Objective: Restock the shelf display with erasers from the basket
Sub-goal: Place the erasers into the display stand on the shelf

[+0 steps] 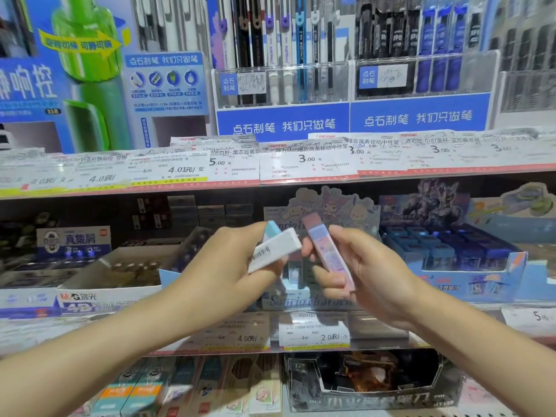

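Observation:
My left hand (231,266) grips a long eraser in a white sleeve (275,249) with a barcode and a light blue tip. My right hand (367,275) grips a second long eraser in a pink and lilac sleeve (328,251), tilted with its pink end up. Both are held side by side in front of the middle shelf. Behind them stands the cartoon-character eraser display box (334,206), with an eraser (294,270) standing in it between my hands. The basket is out of view.
A white open carton (114,278) sits left of the display box, a blue box of dark blue packs (469,254) to its right. Price labels (313,335) line the shelf edges. Pen racks (282,82) fill the upper shelf; boxed stock (373,380) fills the lower one.

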The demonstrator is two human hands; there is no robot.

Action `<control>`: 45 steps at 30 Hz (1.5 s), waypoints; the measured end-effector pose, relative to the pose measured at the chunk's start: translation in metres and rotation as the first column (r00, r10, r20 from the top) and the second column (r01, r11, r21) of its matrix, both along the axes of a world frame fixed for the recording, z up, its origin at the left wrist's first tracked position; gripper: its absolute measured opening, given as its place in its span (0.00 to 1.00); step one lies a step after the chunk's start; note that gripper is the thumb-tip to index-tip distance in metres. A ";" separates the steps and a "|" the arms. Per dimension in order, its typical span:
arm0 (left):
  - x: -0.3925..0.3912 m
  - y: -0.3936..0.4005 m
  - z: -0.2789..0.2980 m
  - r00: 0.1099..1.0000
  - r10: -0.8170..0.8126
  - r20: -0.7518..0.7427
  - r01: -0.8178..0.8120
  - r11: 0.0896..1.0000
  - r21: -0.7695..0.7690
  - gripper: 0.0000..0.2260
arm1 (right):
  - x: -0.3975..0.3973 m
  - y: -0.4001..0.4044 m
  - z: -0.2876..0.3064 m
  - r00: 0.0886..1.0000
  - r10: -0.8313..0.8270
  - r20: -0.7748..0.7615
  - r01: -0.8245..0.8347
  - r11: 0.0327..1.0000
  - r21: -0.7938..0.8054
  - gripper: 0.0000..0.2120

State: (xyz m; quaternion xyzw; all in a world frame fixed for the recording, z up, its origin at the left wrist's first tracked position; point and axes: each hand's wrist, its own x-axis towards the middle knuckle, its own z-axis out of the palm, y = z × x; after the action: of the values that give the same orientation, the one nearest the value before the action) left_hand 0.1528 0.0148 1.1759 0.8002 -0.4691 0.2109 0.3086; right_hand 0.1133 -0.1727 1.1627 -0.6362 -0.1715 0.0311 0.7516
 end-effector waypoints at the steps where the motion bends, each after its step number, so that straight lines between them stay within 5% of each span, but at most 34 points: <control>1: -0.003 -0.004 -0.001 0.998 -0.017 -0.067 0.014 0.998 -0.058 0.09 | -0.001 0.002 0.000 1.000 -0.008 -0.019 0.009 0.999 0.040 0.15; 8: -0.009 -0.023 0.000 0.868 -0.187 -0.460 0.004 0.929 -0.370 0.09 | -0.002 0.013 -0.012 0.998 0.027 0.055 -0.031 0.997 0.077 0.11; 17: -0.005 -0.019 0.006 0.876 -0.148 -0.459 -0.022 0.938 -0.345 0.10 | -0.004 0.015 -0.016 0.968 -0.050 0.244 0.091 0.983 -0.160 0.17; 23: -0.001 -0.016 0.013 0.829 -0.086 -0.553 -0.087 0.956 -0.279 0.11 | -0.001 0.010 -0.009 0.980 -0.179 0.091 0.193 0.964 -0.184 0.15; 29: 0.002 -0.020 0.016 0.785 -0.001 -0.619 -0.114 0.983 -0.146 0.20 | -0.003 0.009 -0.005 0.895 -0.331 0.298 0.433 0.806 -0.405 0.12; 39: 0.008 -0.023 0.018 0.806 0.046 -0.590 -0.135 0.985 -0.108 0.19 | 0.007 -0.003 0.001 0.937 -0.121 0.327 0.242 0.902 -0.357 0.09; 45: 0.017 -0.008 0.018 0.977 0.150 -0.149 -0.148 0.989 0.022 0.20 | 0.020 -0.024 0.012 0.834 -0.226 0.503 0.472 0.764 -0.440 0.16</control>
State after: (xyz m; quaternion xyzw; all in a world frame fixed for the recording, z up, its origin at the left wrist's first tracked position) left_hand 0.1698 0.0069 1.1935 0.8484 -0.3841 0.1699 0.3221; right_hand 0.1329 -0.1970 1.1749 -0.8356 -0.1884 -0.2034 0.4742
